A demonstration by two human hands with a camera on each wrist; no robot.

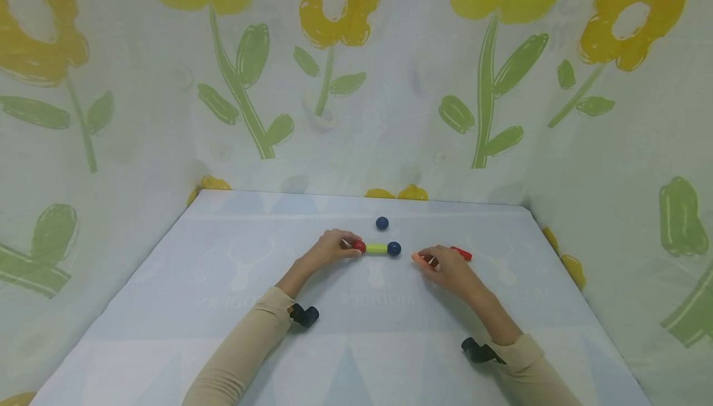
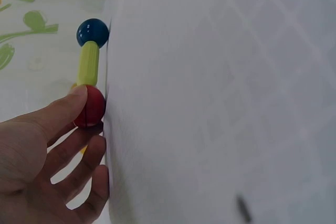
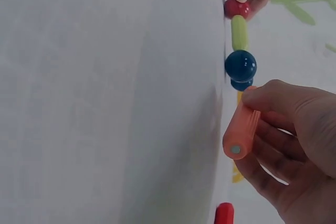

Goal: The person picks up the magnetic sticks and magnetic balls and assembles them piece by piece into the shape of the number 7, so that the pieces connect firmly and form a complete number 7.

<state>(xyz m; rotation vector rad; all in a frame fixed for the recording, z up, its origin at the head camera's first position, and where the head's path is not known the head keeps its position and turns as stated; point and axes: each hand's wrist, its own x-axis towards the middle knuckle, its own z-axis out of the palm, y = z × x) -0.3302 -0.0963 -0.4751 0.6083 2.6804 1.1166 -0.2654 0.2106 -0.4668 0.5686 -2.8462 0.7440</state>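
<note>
My left hand (image 1: pixel 331 247) pinches a red ball (image 2: pixel 92 107) between thumb and fingers. A yellow-green rod (image 1: pixel 376 249) joins that ball to a dark blue ball (image 1: pixel 394 249), all in one line on the table. In my right hand (image 1: pixel 450 270) an orange rod (image 3: pixel 242 129) is pinched between thumb and fingers; its near end shows a small pale metallic disc. The orange rod is just right of the blue ball, apart from it in the head view. Behind the joined piece lies a second dark blue ball (image 1: pixel 382 223).
A red rod (image 1: pixel 462 254) lies beyond my right hand, partly hidden by it. The pale patterned tabletop (image 1: pixel 356 307) meets flower-printed cloth walls (image 1: pixel 390 115) at the back and sides. Dark wrist cameras sit on both sleeves (image 1: pixel 239 356).
</note>
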